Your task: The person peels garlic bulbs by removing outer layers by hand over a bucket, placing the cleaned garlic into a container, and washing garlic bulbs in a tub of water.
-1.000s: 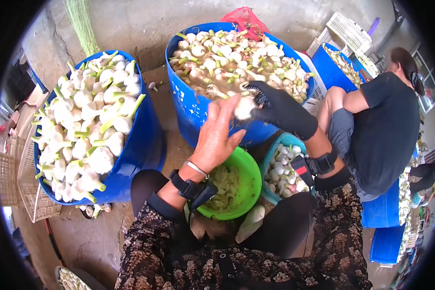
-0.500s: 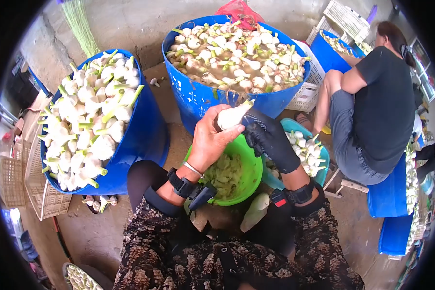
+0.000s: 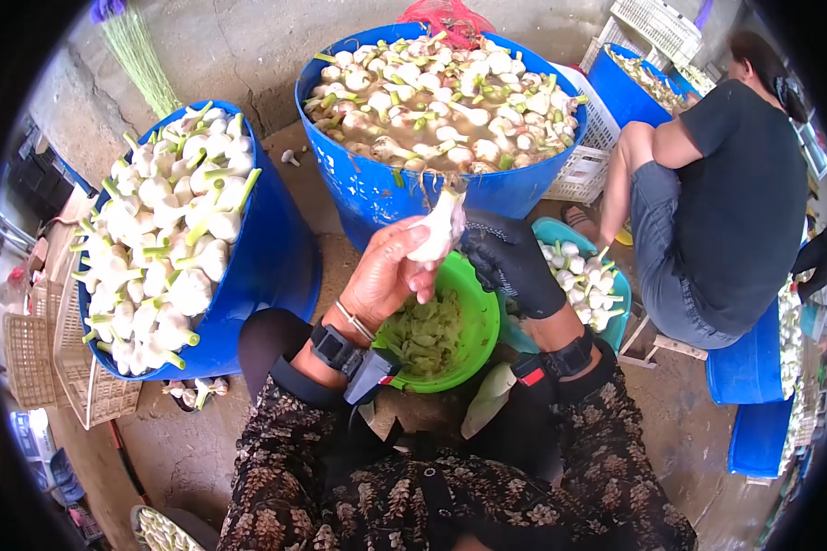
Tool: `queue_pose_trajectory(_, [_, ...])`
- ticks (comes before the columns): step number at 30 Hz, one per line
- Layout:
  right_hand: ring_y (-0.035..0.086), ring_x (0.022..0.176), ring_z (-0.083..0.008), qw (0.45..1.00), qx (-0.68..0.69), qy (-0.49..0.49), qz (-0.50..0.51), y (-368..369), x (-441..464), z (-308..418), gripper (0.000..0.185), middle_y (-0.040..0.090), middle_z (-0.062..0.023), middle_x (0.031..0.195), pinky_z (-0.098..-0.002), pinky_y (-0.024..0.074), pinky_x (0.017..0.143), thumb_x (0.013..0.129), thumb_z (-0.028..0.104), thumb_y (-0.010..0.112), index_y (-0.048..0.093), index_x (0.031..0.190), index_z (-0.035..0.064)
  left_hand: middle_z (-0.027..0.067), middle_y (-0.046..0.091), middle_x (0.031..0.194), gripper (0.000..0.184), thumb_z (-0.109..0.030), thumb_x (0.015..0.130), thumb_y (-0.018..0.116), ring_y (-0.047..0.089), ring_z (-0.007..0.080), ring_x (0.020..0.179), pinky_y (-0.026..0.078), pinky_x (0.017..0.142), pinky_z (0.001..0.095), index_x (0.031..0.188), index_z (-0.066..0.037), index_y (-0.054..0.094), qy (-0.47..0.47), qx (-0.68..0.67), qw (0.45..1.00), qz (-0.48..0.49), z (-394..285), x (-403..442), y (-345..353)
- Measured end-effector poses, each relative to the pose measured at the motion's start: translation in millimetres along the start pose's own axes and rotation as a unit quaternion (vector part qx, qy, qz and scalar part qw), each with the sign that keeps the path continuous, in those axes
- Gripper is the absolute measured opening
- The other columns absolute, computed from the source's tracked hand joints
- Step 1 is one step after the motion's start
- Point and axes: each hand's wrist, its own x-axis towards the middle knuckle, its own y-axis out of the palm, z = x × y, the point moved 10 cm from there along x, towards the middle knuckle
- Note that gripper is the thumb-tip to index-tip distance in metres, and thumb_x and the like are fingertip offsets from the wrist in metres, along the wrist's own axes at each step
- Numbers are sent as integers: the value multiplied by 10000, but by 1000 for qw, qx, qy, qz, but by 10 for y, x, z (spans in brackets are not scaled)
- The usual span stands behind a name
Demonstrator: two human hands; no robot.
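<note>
My bare left hand point(image 3: 386, 268) is wrapped round a white garlic bulb point(image 3: 442, 226), its stem end pointing up. Close against the bulb's right side is my right hand point(image 3: 513, 261), in a black glove with its fingers curled; whether they grip the bulb or something small is hidden. Below both hands stands a bright green basin point(image 3: 489, 323) with pale peelings point(image 3: 424, 338) inside. A teal basin point(image 3: 621, 303) holding trimmed garlic bulbs sits by my right wrist.
A large blue tub point(image 3: 354, 188) of garlic in murky water stands ahead. Another blue tub point(image 3: 289, 248), heaped with white garlic, is at left near plastic crates point(image 3: 96, 390). A person in dark clothes point(image 3: 740, 211) sits at right, beside blue containers point(image 3: 740, 367).
The garlic bulb has turned more upright, its stem swinging from upper right to up. My left hand has rolled with it; my right hand has drawn slightly down beside the bulb.
</note>
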Motion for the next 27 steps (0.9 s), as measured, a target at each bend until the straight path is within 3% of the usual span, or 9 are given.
queue_pose_trajectory(1, [438,501,-45,999,25,9,28,-1,-2,2,311,516,18,633,-208,345,436,913,106,553,571,1210,14,55,580,799,455,-329,852,629,461,109,480,426,430,282,1192,-46,523,-57,-123,989,59,108,-8,78])
queue_pose_trajectory(7, [489,617,-52,992,-32,-116,-30,-329,38,179,350,551,20,735,-220,422,526,911,178,584,552,1223,24,21,498,686,386,-416,870,563,430,129,472,390,422,283,1122,-125,535,-78,-80,992,50,198,41,79])
queue_pose_trajectory(12, [528,712,-63,992,-126,-16,-12,-80,56,53,229,601,-5,792,-235,449,617,875,126,569,603,1063,1,0,447,653,310,-413,893,547,405,122,470,392,416,299,971,-122,474,-139,-59,987,47,361,41,93])
queue_pose_trajectory(16, [554,726,-75,992,-93,-20,-88,-156,77,-59,189,631,-22,813,-257,457,638,836,62,534,622,983,-15,35,529,773,436,-395,872,624,511,156,544,490,488,342,1105,-90,419,5,222,974,-41,132,82,65])
queue_pose_trajectory(19, [557,720,-75,989,-84,-21,-122,-189,71,-115,191,633,-23,807,-251,459,622,832,54,530,623,985,-11,54,554,772,534,-378,811,719,551,146,577,500,496,287,1114,-67,406,332,573,741,-115,-343,-42,247])
queue_pose_trajectory(20, [557,719,-74,988,-80,-23,-130,-201,74,-126,190,632,-23,804,-247,459,613,832,52,528,624,985,-8,71,570,772,413,-299,849,683,560,152,558,495,473,256,1083,-58,442,362,585,716,-116,-382,-61,286])
queue_pose_trajectory(22, [562,690,-79,992,-21,-40,-117,-242,115,-209,188,625,-26,787,-238,458,578,829,64,537,626,981,-1,86,580,764,341,-306,891,620,567,169,540,493,457,266,1060,-53,467,189,286,938,-55,-153,134,4])
queue_pose_trajectory(23, [564,676,-82,993,9,-49,-111,-262,125,-250,187,621,-27,779,-233,458,560,827,69,542,627,979,2,93,585,760,313,-310,911,589,571,178,531,492,449,270,1048,-50,480,88,114,989,-20,21,178,-19])
queue_pose_trajectory(27, [561,597,-94,989,127,8,-81,-209,80,-412,194,609,-31,761,-223,442,488,818,100,565,624,974,1,91,599,746,390,-432,970,419,556,148,500,474,400,277,1004,-55,515,-42,-41,998,-19,242,221,29])
